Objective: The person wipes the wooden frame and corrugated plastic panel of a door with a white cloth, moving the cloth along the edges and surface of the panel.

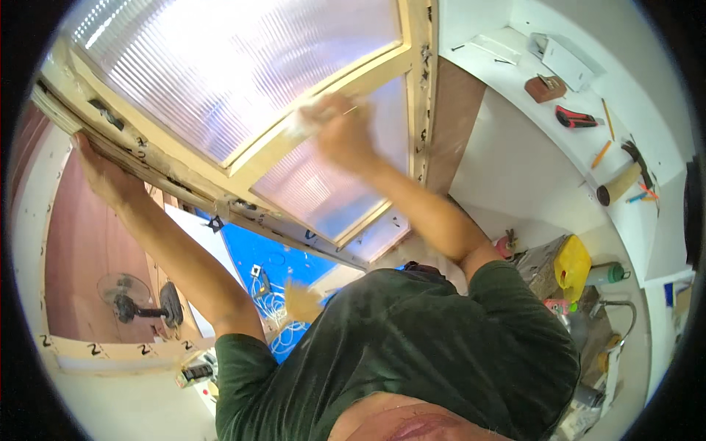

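Observation:
A wooden door or window frame (254, 156) with ribbed translucent panes (243, 51) stands tilted in front of me. My left hand (110, 173) grips its left outer edge, with part of the fingers hidden behind the wood. My right hand (346, 136) is closed, its fingers smeared by motion, over the crossbar between the large upper pane and the smaller lower pane (323, 184). A white, crumpled-looking piece (296, 125) sticks out of it against the wood; its kind is too blurred to tell.
On a white shelf at right lie a red-black utility knife (577, 117), a small wooden block plane (544, 88), a hammer (625, 180) and pencils (601, 154). Below stands a yellow container (572, 266). A small fan (132, 305) is at lower left; white cable (273, 309) lies on blue sheeting (276, 250).

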Available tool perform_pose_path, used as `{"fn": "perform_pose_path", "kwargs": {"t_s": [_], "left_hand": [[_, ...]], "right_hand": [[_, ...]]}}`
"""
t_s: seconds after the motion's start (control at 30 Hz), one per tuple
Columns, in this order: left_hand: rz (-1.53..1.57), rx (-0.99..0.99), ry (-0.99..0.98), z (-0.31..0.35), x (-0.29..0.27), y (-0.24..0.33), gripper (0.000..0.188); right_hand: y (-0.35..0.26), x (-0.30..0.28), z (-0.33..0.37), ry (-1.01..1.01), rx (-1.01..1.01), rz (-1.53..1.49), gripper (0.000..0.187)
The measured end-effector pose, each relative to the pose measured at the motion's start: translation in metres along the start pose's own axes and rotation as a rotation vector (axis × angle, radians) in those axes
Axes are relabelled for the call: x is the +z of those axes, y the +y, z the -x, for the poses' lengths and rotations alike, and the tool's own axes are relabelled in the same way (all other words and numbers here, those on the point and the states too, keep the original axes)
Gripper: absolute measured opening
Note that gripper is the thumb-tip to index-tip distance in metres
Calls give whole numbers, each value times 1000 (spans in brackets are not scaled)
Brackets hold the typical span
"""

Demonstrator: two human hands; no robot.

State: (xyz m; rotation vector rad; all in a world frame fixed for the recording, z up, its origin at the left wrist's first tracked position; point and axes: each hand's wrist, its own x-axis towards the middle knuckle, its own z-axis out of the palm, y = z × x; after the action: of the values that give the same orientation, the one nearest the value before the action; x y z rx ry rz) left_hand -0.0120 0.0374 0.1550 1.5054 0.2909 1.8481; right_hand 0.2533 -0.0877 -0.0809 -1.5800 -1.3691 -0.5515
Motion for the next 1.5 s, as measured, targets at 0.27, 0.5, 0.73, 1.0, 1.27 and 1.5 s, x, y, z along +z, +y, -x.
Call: {"fn": "perform_pose_path", "kwargs": {"t_s": [0.27, 0.5, 0.73, 1.0, 1.27, 1.5], "left_hand": [[11, 47, 58, 5, 5, -4, 56], [47, 1, 9, -1, 8, -7, 54], [26, 19, 60, -2, -8, -4, 51], [-33, 30, 110, 2, 8, -4, 52], [-11, 10, 79, -2, -10, -7, 52], [-29, 19, 146, -8, -1, -11, 51]], "right_hand": [[119, -49, -28, 201, 121, 372, 49], [-116, 19, -6, -198, -236, -132, 37], [51, -40, -35, -1, -134, 126, 49], [110, -63, -35, -6, 8, 342, 50], [112, -76, -40, -76, -107, 287, 52], [66, -63, -36, -115, -122, 162, 55]]}}
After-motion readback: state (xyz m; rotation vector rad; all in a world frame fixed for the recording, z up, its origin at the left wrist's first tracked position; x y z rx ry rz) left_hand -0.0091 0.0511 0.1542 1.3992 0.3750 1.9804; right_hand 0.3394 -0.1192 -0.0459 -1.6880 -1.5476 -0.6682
